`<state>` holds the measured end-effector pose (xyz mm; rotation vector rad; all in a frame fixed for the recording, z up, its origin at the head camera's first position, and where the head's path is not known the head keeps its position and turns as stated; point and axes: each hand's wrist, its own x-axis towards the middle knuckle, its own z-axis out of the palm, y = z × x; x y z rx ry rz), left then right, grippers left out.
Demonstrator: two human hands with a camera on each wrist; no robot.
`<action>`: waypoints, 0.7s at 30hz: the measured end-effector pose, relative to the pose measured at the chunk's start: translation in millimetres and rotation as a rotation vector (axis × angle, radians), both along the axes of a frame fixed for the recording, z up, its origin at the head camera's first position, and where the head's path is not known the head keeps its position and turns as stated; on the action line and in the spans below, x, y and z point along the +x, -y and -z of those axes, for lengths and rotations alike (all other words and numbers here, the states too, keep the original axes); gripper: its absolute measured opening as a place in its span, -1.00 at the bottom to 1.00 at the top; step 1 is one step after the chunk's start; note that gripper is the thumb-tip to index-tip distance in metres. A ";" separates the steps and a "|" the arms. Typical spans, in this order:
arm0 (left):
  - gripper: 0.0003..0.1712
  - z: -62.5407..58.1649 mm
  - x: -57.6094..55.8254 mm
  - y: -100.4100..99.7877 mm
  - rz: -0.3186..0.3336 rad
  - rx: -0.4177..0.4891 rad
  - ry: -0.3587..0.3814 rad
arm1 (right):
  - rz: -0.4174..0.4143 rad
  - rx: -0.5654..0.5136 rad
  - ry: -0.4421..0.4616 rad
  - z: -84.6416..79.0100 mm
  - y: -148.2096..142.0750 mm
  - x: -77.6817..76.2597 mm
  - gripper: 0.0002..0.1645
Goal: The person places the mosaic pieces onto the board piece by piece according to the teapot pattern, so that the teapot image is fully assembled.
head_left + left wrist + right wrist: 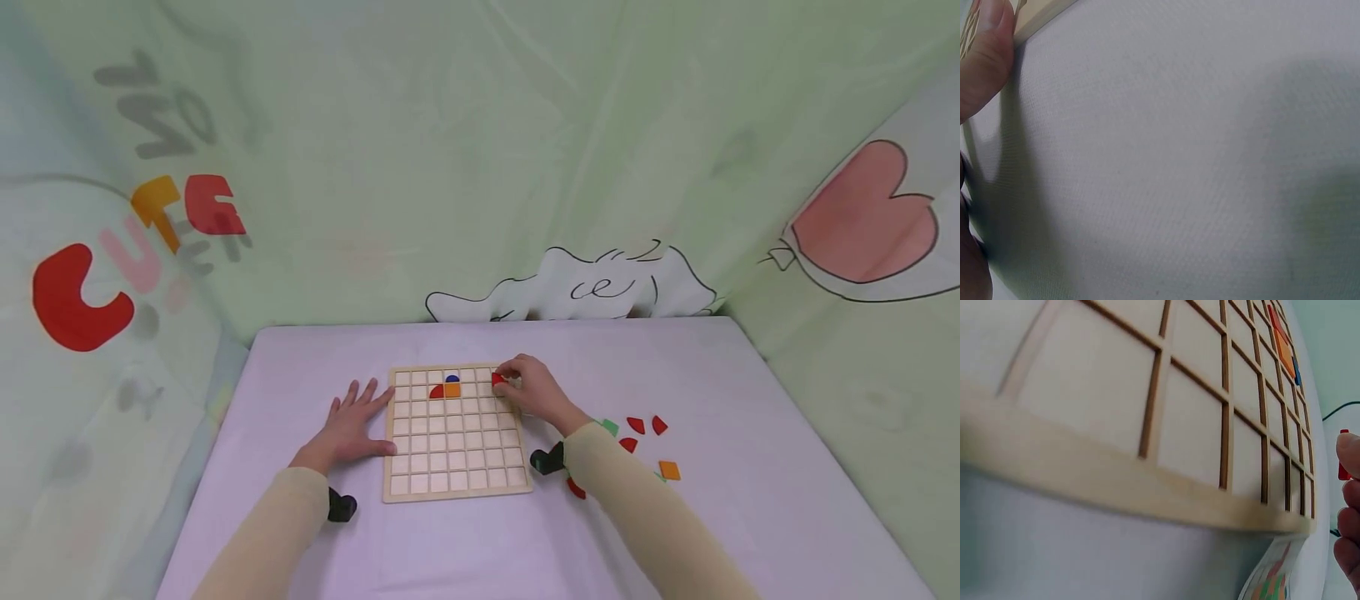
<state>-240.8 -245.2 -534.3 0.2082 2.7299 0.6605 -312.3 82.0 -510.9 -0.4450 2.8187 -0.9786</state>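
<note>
A wooden grid board point(459, 494) lies on the table, divided into many small square cells. In its upper rows sit a blue piece point(452, 379), an orange square point(452, 390) and a red quarter-round piece point(437, 392), side by side. My right hand point(534, 390) pinches another red piece point(497, 379) between thumb and fingertips, over the board's upper right corner; the right wrist view shows this red piece point(1344, 456) edge-on. With fingers spread, my left hand point(352, 425) rests along the left edge, its thumb and a fingertip at the frame.
Right of the board lie several loose pieces: red quarter-rounds point(636, 425), an orange square point(670, 471) and a green piece point(609, 427), some partly behind the right forearm. A printed sheet with coloured patches point(1272, 578) shows beside the board's edge. Fabric walls surround the table.
</note>
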 end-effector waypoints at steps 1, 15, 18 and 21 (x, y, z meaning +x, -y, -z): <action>0.24 -0.2 -0.1 -0.2 -0.001 -0.004 0.001 | -0.001 0.001 0.010 -0.3 3.3 -1.5 -0.67; 0.24 -2.0 1.6 -2.1 -0.019 -0.016 0.005 | -0.125 0.039 0.055 9.5 34.5 -14.5 -0.77; 0.24 -1.2 1.0 -1.7 -0.022 -0.013 0.000 | -0.134 0.056 0.054 11.4 38.4 -15.1 -0.76; 0.25 -1.2 0.6 -1.1 -0.023 -0.009 0.007 | -0.131 0.070 0.066 12.3 41.7 -15.1 -0.76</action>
